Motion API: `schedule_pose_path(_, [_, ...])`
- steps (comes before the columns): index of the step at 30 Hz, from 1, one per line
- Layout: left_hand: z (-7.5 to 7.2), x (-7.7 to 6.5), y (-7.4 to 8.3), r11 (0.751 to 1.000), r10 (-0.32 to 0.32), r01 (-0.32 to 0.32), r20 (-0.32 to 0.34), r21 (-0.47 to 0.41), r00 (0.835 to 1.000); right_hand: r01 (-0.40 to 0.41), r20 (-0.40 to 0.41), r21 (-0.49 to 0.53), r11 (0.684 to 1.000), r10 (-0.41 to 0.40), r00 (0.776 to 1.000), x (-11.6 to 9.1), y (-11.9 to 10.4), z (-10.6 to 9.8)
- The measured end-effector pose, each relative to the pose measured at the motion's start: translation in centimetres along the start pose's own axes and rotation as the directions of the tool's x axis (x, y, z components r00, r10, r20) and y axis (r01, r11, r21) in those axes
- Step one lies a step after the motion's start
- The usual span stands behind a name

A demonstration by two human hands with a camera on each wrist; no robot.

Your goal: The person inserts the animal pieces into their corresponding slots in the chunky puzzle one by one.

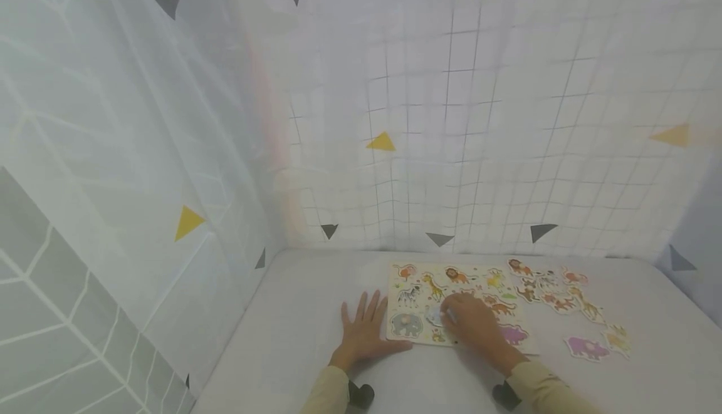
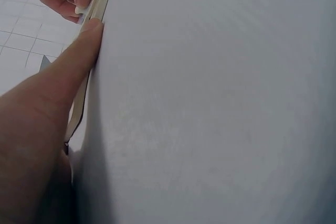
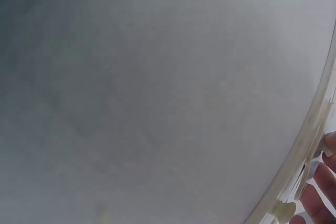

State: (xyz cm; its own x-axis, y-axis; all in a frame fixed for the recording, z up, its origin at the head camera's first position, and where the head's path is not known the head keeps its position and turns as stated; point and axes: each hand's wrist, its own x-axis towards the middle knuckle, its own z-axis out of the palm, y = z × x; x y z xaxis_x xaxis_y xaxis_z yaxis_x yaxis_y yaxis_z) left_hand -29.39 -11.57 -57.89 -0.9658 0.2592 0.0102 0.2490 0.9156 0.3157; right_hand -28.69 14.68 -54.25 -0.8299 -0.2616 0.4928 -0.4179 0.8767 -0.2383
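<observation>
Extending from beige sleeves (image 1: 329, 389), two hands work at the near side of a white table (image 1: 271, 326). The left hand (image 1: 363, 334) lies with fingers spread wide beside the puzzle board (image 1: 431, 265), thumb against its near edge. The right hand (image 1: 476, 329) is over the board's near half, fingertips in a narrow pinch on a pale blue piece (image 1: 434, 316); the fingers cover much of it, so its outline is uncertain. An elephant piece (image 1: 407, 324) sits in the near left corner of the board. To the right, a purple piece (image 1: 588, 348) lies nearest, a giraffe piece (image 1: 591, 309) beyond it, and a lion piece (image 1: 520, 268) farther back. Behind the table hangs a patterned curtain (image 1: 423, 101).
</observation>
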Motion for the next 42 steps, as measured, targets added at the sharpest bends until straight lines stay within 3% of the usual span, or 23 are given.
schedule_pose_path(9, [-0.5, -0.2, 0.2, 1.000, 0.018, -0.018, -0.001, -0.013, 1.000, 0.011, -0.016, -0.009, 1.000, -0.011, 1.000, 0.1, -0.2, 0.3])
schedule_pose_path(21, [0.8, 0.2, -0.4, 1.000, 0.004, -0.004, -0.020, -0.004, 1.000, -0.035, 0.090, -0.027, 0.999, 0.037, 0.995, 0.3, -0.3, 0.7])
schedule_pose_path(42, [0.6, 0.2, -0.3, 1.000, -0.005, 0.005, -0.018, 0.001, 1.000, -0.035, 0.080, -0.054, 0.998, 0.039, 0.996, 0.2, -0.6, 0.8])
